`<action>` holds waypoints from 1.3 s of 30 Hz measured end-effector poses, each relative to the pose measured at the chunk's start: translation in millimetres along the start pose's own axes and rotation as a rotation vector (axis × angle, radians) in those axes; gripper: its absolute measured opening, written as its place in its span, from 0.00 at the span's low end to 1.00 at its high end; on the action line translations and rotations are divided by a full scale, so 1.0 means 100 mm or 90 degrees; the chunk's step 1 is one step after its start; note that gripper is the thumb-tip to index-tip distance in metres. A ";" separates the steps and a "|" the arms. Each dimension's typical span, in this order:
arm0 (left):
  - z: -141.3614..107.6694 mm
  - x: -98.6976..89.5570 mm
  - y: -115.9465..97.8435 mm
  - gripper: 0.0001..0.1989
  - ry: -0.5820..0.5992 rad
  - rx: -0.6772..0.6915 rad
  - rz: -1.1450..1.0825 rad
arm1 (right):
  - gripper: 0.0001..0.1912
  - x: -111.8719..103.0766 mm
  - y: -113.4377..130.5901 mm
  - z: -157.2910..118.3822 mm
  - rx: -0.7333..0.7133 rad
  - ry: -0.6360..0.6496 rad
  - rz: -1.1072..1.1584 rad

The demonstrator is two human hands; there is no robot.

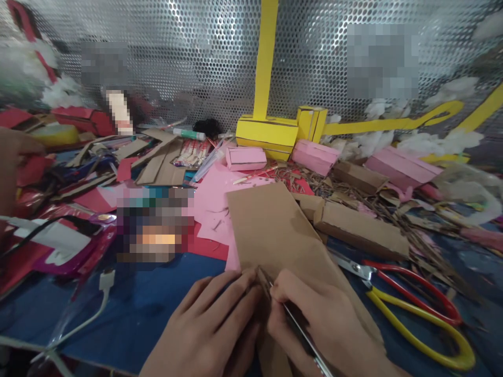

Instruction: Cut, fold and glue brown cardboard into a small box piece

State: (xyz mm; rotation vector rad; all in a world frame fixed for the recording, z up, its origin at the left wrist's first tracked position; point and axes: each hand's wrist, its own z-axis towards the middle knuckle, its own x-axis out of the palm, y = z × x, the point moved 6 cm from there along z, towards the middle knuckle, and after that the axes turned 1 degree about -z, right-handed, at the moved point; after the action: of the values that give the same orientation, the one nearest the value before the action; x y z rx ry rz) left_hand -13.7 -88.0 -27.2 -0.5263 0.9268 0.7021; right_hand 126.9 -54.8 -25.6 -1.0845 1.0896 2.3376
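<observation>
A large sheet of brown cardboard (pixel 271 225) lies in front of me on the blue table. My left hand (pixel 220 319) rests at its left edge, fingers together, with the fingertips on the cardboard; whatever lies under them is hidden. My right hand (pixel 310 309) is closed around a thin, silvery pen-like tool (pixel 302 332). The tool's tip meets a narrow strip at the cardboard's edge, close to my left fingertips. To the right of the cardboard are large scissors (pixel 367 277) with one red and one yellow handle, their blades partly under the sheet.
Folded cardboard boxes (pixel 361 230), pink boxes (pixel 245 158) and a yellow box (pixel 267 133) stand behind. Pink paper (pixel 214 199), scraps and a white cable (pixel 104 301) lie left. A perforated metal panel (pixel 188 57) rises at the back. Part of a person's hand (pixel 15 152) shows far left.
</observation>
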 end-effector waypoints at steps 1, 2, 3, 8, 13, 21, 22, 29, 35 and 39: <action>0.00 0.00 0.00 0.13 0.000 -0.003 -0.001 | 0.11 0.01 0.01 0.00 0.003 -0.002 0.014; 0.00 0.00 0.00 0.13 0.001 -0.006 -0.003 | 0.11 0.02 0.01 0.00 0.010 -0.004 0.025; 0.00 0.01 0.01 0.13 0.001 -0.010 -0.005 | 0.10 0.03 0.01 0.01 0.015 -0.006 0.032; -0.01 0.01 0.02 0.14 0.009 -0.002 -0.007 | 0.10 0.04 0.00 -0.01 0.045 -0.016 0.013; -0.02 0.00 0.02 0.15 0.014 0.000 -0.002 | 0.10 0.03 0.02 -0.06 0.047 -0.039 -0.011; -0.03 0.03 0.02 0.15 0.016 0.003 -0.003 | 0.10 0.04 0.02 -0.07 0.055 -0.028 -0.018; -0.02 0.03 0.02 0.15 0.018 0.002 -0.003 | 0.10 0.04 0.03 -0.06 0.048 -0.030 -0.017; -0.04 0.00 0.02 0.16 0.003 -0.006 -0.010 | 0.10 0.02 0.04 -0.01 0.049 -0.035 -0.022; -0.05 0.04 0.04 0.16 0.008 -0.011 -0.018 | 0.09 -0.09 0.03 0.04 0.105 -0.019 -0.055; -0.05 0.04 0.06 0.16 0.014 -0.015 -0.008 | 0.09 -0.12 0.05 0.06 0.104 -0.004 -0.062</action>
State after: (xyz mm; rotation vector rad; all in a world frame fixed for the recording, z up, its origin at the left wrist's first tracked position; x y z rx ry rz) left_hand -19.3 -86.1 -34.1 -0.5611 0.9364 0.6976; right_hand 129.1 -52.9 -11.6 -1.0452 1.1747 2.1355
